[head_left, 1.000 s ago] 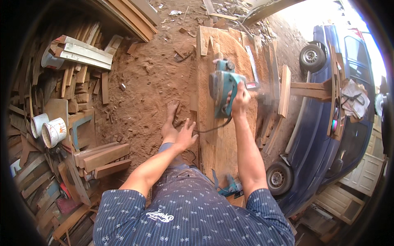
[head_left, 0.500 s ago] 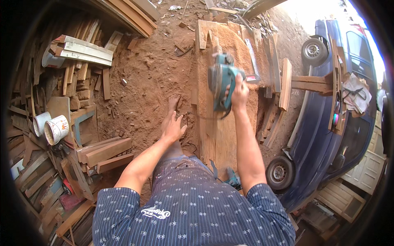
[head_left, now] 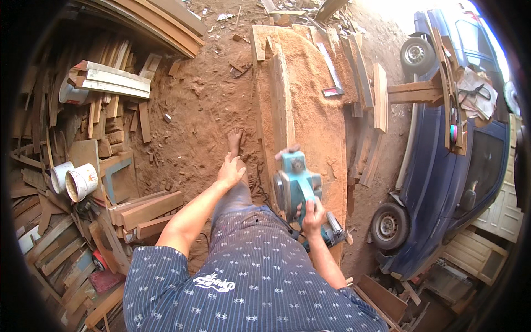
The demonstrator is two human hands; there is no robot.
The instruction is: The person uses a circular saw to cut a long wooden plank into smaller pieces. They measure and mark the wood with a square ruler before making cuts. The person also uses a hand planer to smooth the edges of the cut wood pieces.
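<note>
My right hand [head_left: 313, 216] is wrapped round the rear handle of a teal electric planer [head_left: 298, 185]. The planer is at the near end of a long timber beam [head_left: 282, 99]; whether its sole touches the wood I cannot tell. That beam lies lengthwise along a wide plank bench [head_left: 326, 138] strewn with sawdust. Over my leg, left of the bench, my left hand [head_left: 231, 171] has its fingers stretched out and holds nothing. A second teal power tool [head_left: 333, 231] lies on the near end of the bench, close to my right wrist and partly hidden.
A try square [head_left: 332, 72] lies on the sawdust. Beyond the bench's right edge are loose timber pieces [head_left: 380, 97] and a blue vehicle [head_left: 442, 182]. To the left stand stacked offcuts [head_left: 149, 213] and white buckets [head_left: 82, 182]. Bare earth [head_left: 193, 110] runs between.
My right hand has drawn the planer back toward me along the beam, uncovering the beam's far part. My left hand stays over my leg. The view has shifted slightly.
</note>
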